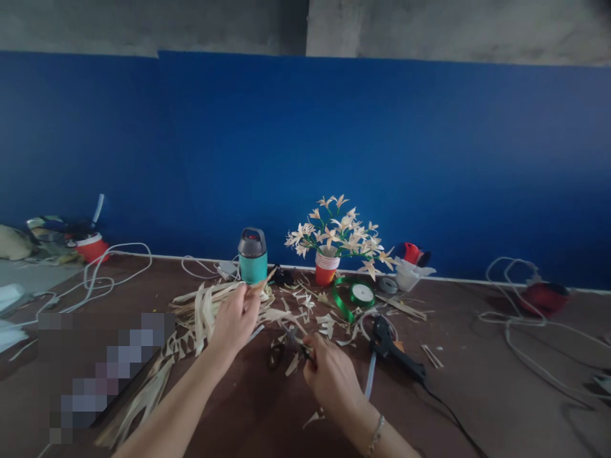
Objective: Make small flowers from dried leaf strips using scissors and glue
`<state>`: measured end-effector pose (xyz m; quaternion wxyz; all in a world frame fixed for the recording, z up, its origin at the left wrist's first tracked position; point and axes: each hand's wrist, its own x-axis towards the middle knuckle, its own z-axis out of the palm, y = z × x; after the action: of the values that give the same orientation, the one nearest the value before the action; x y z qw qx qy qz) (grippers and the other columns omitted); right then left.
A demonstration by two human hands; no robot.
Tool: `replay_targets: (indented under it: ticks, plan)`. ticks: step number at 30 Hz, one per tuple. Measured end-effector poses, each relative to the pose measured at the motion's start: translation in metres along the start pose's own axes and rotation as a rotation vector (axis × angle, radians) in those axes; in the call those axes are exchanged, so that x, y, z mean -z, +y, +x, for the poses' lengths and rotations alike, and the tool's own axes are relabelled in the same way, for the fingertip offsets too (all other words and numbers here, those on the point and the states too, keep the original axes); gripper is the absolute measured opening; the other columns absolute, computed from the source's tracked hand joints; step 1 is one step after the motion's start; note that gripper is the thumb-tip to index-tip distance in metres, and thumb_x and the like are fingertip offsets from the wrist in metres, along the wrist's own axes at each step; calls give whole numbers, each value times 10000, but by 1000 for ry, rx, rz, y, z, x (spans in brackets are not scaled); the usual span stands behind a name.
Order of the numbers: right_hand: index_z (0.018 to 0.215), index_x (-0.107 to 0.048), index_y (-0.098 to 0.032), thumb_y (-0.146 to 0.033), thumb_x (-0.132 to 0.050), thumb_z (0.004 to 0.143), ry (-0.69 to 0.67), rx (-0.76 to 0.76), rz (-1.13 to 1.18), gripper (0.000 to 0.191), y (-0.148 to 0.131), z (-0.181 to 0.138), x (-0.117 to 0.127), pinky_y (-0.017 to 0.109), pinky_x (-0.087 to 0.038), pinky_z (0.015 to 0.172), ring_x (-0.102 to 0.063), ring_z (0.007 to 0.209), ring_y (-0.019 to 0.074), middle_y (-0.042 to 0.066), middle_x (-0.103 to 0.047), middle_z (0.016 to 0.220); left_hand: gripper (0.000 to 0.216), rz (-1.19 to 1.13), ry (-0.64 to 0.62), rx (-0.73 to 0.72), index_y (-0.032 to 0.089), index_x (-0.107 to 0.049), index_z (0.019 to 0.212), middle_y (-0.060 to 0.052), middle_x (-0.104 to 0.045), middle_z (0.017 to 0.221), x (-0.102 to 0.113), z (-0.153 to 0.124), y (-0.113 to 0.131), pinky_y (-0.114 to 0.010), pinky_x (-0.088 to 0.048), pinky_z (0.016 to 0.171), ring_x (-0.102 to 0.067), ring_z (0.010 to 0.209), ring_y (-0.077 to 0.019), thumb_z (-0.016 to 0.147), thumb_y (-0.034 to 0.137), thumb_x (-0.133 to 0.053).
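My left hand is closed, its fingertips pinching a thin, pointed tan strip of dried husk above a heap of pale husk. Lower and to the right, my right hand is closed too, and a narrow pale strip runs into its fingertips. Scissors with dark handles lie beside and partly under those fingers; whether the hand also touches them I cannot tell. Cut husk scraps are scattered around both hands.
Husk flowers stand in stacked red-and-white paper cups. Nearby are a teal bottle, a green ribbon spool and a black glue gun with its cord. White cables loop at the right; a blurred patch covers the left.
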<state>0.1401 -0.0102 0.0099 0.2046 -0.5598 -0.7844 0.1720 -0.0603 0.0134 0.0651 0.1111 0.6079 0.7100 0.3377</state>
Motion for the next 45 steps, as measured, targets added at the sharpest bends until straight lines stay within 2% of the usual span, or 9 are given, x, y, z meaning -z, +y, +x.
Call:
replay_targets:
  ticks: [6,10,13,21,29,33,37,40,45]
  plan:
    - [896,-585,-179,-104,-581,619,-114,-102,867,287,6,11,2,210,-391,532,-539,598,125,-23,-600,659,245,-458,-186,244,201,-489,629,50,-432,514,5,3,1,-232,-289,452,-400,444,-101,707,404,-604]
    - [874,-627,-168,-168,-704,592,-302,-178,1278,292,6,10,0,211,-398,571,-547,592,100,-22,-621,677,357,-630,-515,366,151,-585,684,-8,-575,591,-1,-4,-2,-206,-162,396,-280,376,-40,706,508,-594]
    - [889,-664,-164,-194,-738,597,-320,-158,1347,303,4,8,1,226,-409,606,-554,606,101,-6,-640,710,449,-739,-562,393,134,-601,814,-57,-646,668,-7,-9,-1,-189,-134,389,-296,365,-24,698,568,-585]
    - [955,-695,-187,-210,-742,610,-166,-51,1113,349,9,11,-8,237,-423,595,-560,683,140,16,-670,766,597,-1005,-374,369,169,-495,1138,15,-587,734,-22,-18,14,-174,-205,387,-347,391,-14,622,368,-718]
    - [1039,-638,-190,-344,-648,718,-404,-286,1540,356,3,8,2,223,-422,525,-611,598,141,42,-691,755,708,-1001,-87,288,140,-371,1275,89,-430,580,-35,-22,30,-225,-370,501,-433,462,-78,644,246,-675]
    - [1019,-632,-150,-309,-725,673,-473,-250,1617,392,5,6,12,211,-427,566,-603,597,119,55,-691,745,603,-828,-247,205,130,-423,1232,57,-490,612,-26,-8,24,-239,-391,507,-446,440,-85,694,302,-633]
    - [956,-657,-153,-234,-816,577,-318,-273,1629,419,9,10,14,180,-421,555,-591,607,98,18,-661,724,239,-176,-197,37,165,-626,771,-22,-571,601,-20,9,3,-266,-388,538,-546,533,-166,681,386,-628]
    - [962,-664,-174,-221,-814,584,-235,-263,1609,410,10,13,15,194,-441,585,-588,613,99,-4,-640,711,300,214,-237,-43,175,-611,592,-68,-575,533,-32,8,-9,-300,-392,530,-596,570,-247,666,467,-624]
    - [989,-663,-191,-250,-804,596,-216,-254,1521,422,11,13,16,192,-429,534,-577,589,98,-7,-634,743,128,319,-251,-58,193,-613,534,-63,-595,508,-48,0,-12,-273,-395,520,-625,579,-241,639,263,-637]
